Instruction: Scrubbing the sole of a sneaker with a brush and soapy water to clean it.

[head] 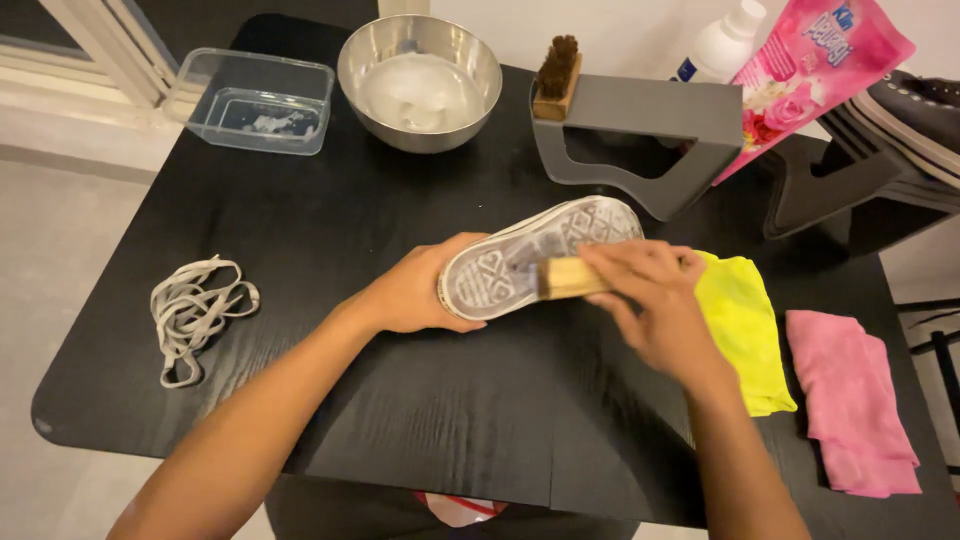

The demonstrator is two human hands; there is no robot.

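A sneaker (520, 250) lies on its side in the middle of the black table (420, 420), its pale patterned sole facing up and wet with foam. My left hand (415, 295) grips the shoe at its near end. My right hand (650, 300) holds a wooden brush (568, 278) pressed against the sole near its middle. The brush's bristles are hidden against the sole.
A steel bowl (420, 80) of soapy water and a clear plastic tub (255, 100) stand at the back. Grey laces (195, 310) lie at the left. A yellow cloth (745, 325) and pink cloth (850, 395) lie at the right. A grey stand (640, 130) carries a second brush (557, 75). Behind are a white bottle (720, 45), a pink pouch (810, 70) and another shoe (900, 120).
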